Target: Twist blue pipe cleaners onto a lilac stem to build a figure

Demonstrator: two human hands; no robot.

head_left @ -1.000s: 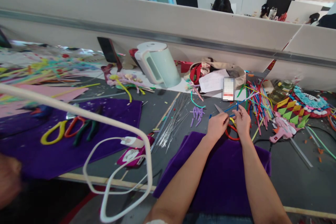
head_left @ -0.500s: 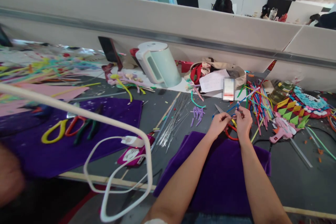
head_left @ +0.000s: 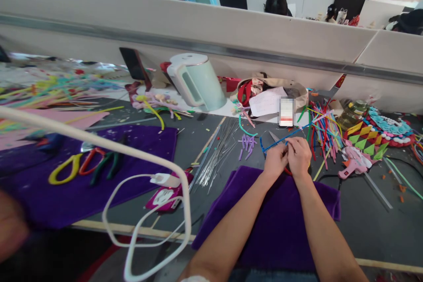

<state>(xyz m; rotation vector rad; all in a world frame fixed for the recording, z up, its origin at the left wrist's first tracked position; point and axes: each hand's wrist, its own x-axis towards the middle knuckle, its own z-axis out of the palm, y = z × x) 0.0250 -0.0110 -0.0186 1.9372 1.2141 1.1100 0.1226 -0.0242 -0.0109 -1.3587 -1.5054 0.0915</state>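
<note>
My left hand (head_left: 276,159) and my right hand (head_left: 298,156) are close together over the far edge of a folded purple cloth (head_left: 274,229). Both have their fingers pinched on a blue pipe cleaner (head_left: 273,144). Its left end bends in an angle beyond my left hand, and the other end runs up to the right past my right hand. Under the hands lie scissors (head_left: 274,136), with a blade tip showing and the red handle mostly hidden. Short purple pieces (head_left: 247,145) lie to the left of my left hand.
Thin metal wires (head_left: 214,158) lie left of the cloth. Coloured pipe cleaners (head_left: 325,130), a pink glue gun (head_left: 355,163) and a glass jar (head_left: 353,112) are at right. A kettle (head_left: 201,81) stands behind. A white tube (head_left: 132,147) crosses the left side; a person's blurred arm (head_left: 11,224) shows there.
My hands have drawn together and shifted slightly left. The blue pipe cleaner now shows as a longer bent line above them, and the scissors are more covered.
</note>
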